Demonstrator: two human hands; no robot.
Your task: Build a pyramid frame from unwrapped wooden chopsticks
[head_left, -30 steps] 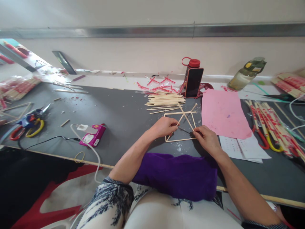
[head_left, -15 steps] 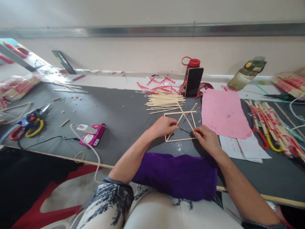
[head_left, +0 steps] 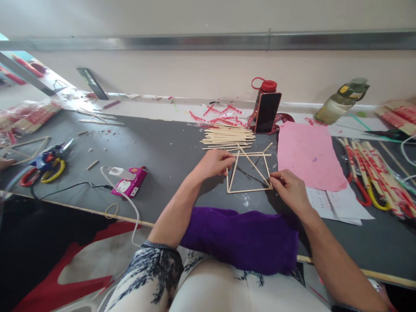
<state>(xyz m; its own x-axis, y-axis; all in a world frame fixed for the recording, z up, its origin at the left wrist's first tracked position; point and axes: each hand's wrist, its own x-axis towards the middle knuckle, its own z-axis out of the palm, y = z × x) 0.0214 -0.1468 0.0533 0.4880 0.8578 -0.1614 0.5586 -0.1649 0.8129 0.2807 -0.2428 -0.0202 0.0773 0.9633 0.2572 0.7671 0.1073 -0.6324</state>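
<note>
A four-sided frame of thin wooden sticks (head_left: 250, 190) rests on the grey table in front of me, with more sticks slanting across it from its lower corners. My left hand (head_left: 217, 165) is at the frame's left side, thumb and fingertips pinched on a stick there; the fingers partly hide the grip. At the lower right corner, my right hand (head_left: 287, 187) pinches the low end of a slanting stick (head_left: 255, 164). A second slanting stick (head_left: 234, 171) rises from the lower left corner, close to my left fingertips. Behind the frame lies a pile of loose sticks (head_left: 227, 136).
A phone (head_left: 268, 113) leans on a red-capped bottle (head_left: 269, 86). Pink paper (head_left: 310, 158) covers white sheets at right, beside wrapped stick bundles (head_left: 377, 173). A magenta device (head_left: 131, 182) with cables and scissors (head_left: 53, 171) lie left. Another person's hand (head_left: 4, 163) shows far left.
My left hand has moved left and slightly away from me, off the middle of the frame. The left slanting stick now stands steeper. My right hand stays at the lower right corner.
</note>
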